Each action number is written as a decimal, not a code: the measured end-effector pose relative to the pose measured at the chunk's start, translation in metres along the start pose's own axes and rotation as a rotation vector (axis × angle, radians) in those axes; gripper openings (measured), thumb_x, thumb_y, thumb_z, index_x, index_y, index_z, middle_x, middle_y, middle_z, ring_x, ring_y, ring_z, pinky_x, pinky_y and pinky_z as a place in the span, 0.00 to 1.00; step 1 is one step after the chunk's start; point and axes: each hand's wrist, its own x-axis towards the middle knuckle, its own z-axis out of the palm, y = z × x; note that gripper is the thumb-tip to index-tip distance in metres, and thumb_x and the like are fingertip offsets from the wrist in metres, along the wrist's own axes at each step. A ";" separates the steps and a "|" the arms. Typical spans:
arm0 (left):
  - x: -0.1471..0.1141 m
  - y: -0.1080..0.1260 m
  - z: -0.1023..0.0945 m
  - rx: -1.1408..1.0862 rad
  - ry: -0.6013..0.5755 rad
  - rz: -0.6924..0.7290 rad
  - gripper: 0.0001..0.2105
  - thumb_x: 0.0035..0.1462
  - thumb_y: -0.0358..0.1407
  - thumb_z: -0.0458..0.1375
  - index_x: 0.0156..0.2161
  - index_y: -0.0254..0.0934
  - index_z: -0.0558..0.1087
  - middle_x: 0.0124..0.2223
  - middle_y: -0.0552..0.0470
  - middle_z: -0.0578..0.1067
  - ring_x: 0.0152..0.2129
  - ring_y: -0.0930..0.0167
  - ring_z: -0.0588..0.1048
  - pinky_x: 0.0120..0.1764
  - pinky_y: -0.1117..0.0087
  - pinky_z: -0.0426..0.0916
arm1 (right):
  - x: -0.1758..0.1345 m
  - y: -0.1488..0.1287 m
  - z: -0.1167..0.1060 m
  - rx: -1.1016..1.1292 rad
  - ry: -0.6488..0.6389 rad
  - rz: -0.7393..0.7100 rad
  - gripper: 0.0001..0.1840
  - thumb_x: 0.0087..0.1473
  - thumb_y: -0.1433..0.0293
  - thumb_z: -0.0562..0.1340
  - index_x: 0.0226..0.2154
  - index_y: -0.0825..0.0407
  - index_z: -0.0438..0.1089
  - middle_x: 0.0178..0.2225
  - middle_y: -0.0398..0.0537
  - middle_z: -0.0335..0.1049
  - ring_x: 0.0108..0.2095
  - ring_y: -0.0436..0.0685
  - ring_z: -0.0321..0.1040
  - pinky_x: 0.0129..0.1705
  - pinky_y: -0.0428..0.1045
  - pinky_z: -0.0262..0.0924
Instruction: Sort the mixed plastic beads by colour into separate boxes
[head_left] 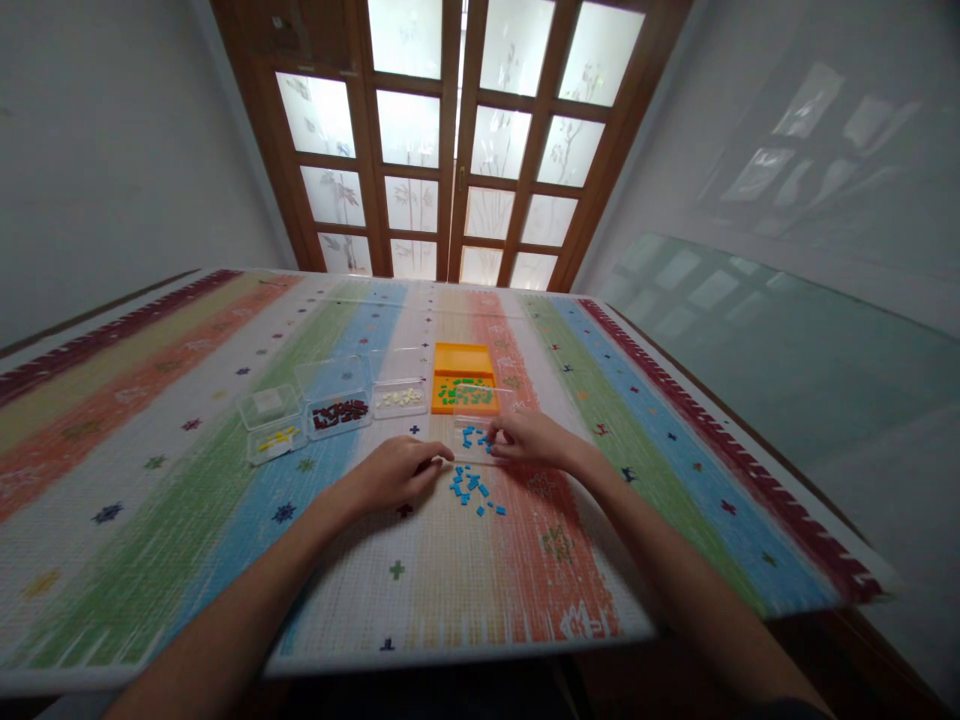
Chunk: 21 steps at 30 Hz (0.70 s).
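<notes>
A small clear plastic box [463, 458] lies in front of me with several blue pieces [474, 437] in it. Loose blue pieces [466, 484] are scattered on the cloth just on my side of it. My left hand [401, 472] rests at the box's left side, index finger stretched to its near corner, the other fingers partly curled. Over the right part of the box, my right hand [529, 438] has its thumb and fingers pinched together. Whatever is between those fingertips is too small to make out.
Behind the box stands an open orange case [463, 358] with green pieces [466, 392]. To the left are open clear boxes with white pieces [401, 398], dark red pieces [339, 413] and yellow pieces [279, 438]. A striped tablecloth [360, 600] covers the table.
</notes>
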 end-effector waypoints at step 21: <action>-0.001 0.010 0.010 0.015 -0.048 -0.004 0.14 0.62 0.31 0.49 0.45 0.37 0.77 0.36 0.47 0.82 0.31 0.69 0.79 0.37 0.70 0.68 | -0.029 -0.031 0.017 -0.038 0.015 -0.175 0.16 0.59 0.73 0.56 0.44 0.48 0.78 0.31 0.48 0.79 0.28 0.53 0.69 0.28 0.48 0.45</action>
